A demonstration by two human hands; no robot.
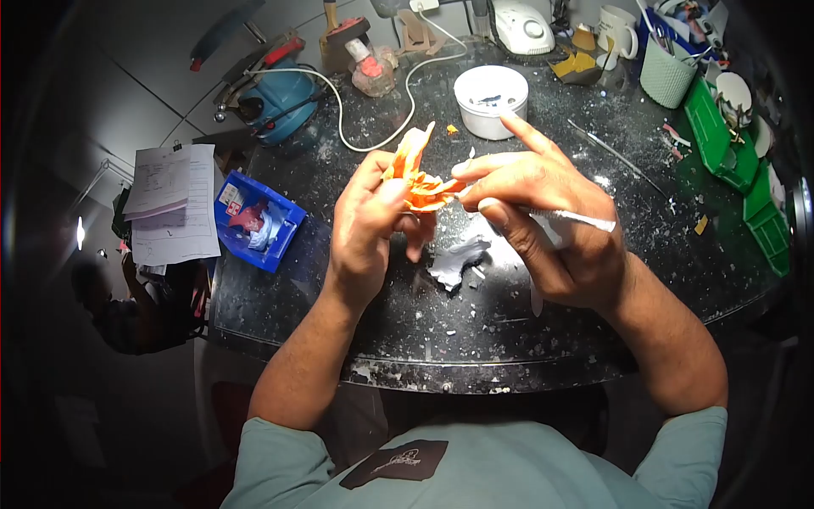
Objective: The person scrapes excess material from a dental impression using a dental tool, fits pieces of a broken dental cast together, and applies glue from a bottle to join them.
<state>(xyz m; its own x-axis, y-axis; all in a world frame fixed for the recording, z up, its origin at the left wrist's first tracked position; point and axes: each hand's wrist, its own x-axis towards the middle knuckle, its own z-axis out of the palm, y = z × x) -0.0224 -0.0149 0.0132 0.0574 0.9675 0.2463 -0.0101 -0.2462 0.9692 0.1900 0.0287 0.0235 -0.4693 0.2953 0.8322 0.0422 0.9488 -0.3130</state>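
My left hand (pixel 366 222) is closed around a jagged, bright orange piece (pixel 428 191) and holds it up above the dark worktop. The piece has thin, uneven edges; its exact kind cannot be told. In my right hand (pixel 551 208), thumb and fingers pinch a slim tool with a white handle (pixel 585 220), while the index finger points up and away. The tool's front end meets or nearly meets the orange piece, partly hidden by the fingers. Below the hands lies an irregular white plaster-like chunk (pixel 458 263) among small crumbs.
Behind the hands stands a round white pot (pixel 492 93). A blue bin (pixel 257 222) is at left, beside clipped papers (pixel 174 204). A thin metal tool (pixel 619 157) lies at right, near green trays (pixel 721 136). A white cable (pixel 339 106) crosses the back. Another person (pixel 127 305) sits far left.
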